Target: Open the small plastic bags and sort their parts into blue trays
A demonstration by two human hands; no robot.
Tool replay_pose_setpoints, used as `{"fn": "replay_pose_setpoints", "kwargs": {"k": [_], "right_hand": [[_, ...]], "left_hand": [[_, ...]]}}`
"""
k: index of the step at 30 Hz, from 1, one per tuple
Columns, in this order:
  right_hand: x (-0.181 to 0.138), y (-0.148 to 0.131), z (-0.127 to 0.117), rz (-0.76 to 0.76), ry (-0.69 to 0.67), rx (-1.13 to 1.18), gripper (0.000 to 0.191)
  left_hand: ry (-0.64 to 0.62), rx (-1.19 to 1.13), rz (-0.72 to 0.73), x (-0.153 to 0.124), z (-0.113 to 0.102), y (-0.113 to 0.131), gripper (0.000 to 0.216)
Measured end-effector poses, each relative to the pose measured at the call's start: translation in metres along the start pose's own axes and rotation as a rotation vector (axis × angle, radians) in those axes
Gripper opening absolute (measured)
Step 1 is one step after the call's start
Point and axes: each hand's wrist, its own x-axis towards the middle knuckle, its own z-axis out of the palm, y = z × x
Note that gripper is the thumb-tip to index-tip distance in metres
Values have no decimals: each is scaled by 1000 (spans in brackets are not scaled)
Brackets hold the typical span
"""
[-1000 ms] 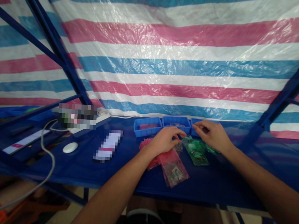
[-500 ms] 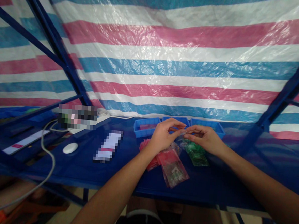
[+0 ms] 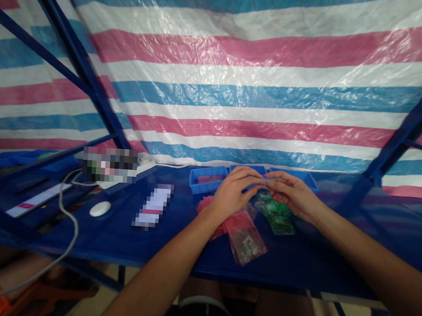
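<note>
My left hand point(image 3: 232, 192) and my right hand point(image 3: 291, 194) meet fingertip to fingertip above the blue table point(image 3: 126, 238), both pinched on a small clear item point(image 3: 266, 181) that is too small to name. Under my left hand lies a pile of pink plastic bags point(image 3: 243, 235) with small circuit boards inside. Green bags point(image 3: 277, 215) lie under my right hand. Three blue trays stand in a row just behind my hands: the left tray point(image 3: 205, 178) holds pink items, while the middle tray point(image 3: 248, 169) and the right tray point(image 3: 305, 176) are partly hidden.
A white mouse point(image 3: 100, 208) with a grey cable point(image 3: 64, 244) lies at the left. A blurred-out object point(image 3: 153, 205) lies mid-table and another point(image 3: 109, 164) stands behind it. A flat device point(image 3: 34, 199) sits far left. A striped tarpaulin point(image 3: 238, 83) on blue poles forms the backdrop.
My right hand came back from the right tray to meet the left hand. Both hands then rose slightly and closed on the small item between them.
</note>
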Motion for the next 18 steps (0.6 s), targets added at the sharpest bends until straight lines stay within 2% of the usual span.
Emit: {"fn": "replay_pose_setpoints", "kwargs": {"k": [6,10,15,18], "right_hand": [[-2,0,1,5,-125,-3,38],[-1,4,1,-41,-82,-118,32],[1,4,1,18,-37,-73,33],[0,2,1,64,-59,-4,33]], "left_hand": [[72,-9,-134,0,-2,5,15],[80,-47,-205,-2,0,6,21],[22,-50,-130,-3,1,8,53],[-35,-10,-43,-3,3,8,55]]}}
